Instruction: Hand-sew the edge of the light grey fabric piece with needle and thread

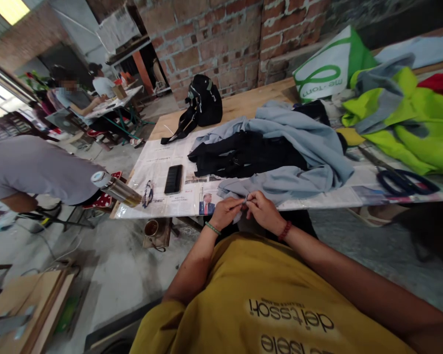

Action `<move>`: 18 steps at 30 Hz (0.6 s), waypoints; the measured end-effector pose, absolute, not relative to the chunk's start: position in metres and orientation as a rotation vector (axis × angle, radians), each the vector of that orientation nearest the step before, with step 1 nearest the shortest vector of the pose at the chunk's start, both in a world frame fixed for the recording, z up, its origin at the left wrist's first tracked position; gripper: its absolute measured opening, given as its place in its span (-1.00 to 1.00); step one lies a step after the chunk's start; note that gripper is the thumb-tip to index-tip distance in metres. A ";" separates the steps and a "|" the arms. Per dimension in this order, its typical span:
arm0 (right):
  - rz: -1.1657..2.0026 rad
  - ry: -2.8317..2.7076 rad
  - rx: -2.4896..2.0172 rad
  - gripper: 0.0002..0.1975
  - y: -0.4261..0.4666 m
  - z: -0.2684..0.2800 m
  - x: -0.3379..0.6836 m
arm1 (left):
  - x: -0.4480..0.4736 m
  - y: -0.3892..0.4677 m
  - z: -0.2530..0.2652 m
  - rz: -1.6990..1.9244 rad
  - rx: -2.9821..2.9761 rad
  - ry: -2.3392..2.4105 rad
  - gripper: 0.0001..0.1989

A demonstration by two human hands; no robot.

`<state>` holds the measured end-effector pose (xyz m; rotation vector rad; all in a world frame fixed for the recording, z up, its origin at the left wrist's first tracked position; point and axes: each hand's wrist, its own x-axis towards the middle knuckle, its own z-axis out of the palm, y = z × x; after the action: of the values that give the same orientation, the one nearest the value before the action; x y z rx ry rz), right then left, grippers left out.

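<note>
A light grey-blue garment (276,182) with black fabric (249,155) lying over it spreads across the newspaper-covered table in front of me. At the table's near edge, my left hand (227,212) is closed, pinching the garment's edge between thumb and fingers. Right beside it, my right hand (262,210) is closed on the same edge, its fingertips almost meeting the left ones. Anything small between the fingertips is too fine to make out. A bit of the grey cloth hangs below the hands.
On the table lie a phone (173,179), eyeglasses (147,193), a bottle (116,188), a black bag (205,101), large scissors (406,181), a yellow-green garment (413,118) and a green-white bag (328,69). A seated person (44,167) is at left; others sit farther back.
</note>
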<state>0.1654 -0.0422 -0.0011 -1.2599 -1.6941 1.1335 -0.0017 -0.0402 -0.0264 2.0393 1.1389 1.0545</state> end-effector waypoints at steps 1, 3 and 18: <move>1.124 -1.696 -1.258 -0.94 -0.041 -0.002 0.166 | -0.002 -0.040 -0.028 1.057 2.050 1.135 -0.74; 1.126 -1.703 -1.266 -0.91 -0.040 -0.001 0.168 | -0.002 -0.039 -0.031 1.080 2.055 1.135 -0.74; 0.285 -1.977 -1.270 -0.78 -0.018 0.028 0.222 | -0.001 -0.040 -0.031 1.160 2.021 1.142 -0.76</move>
<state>0.2222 -0.0178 0.0283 -1.2700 -1.9773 0.2851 -0.0012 -0.0399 -0.0305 2.0209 1.1420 1.1602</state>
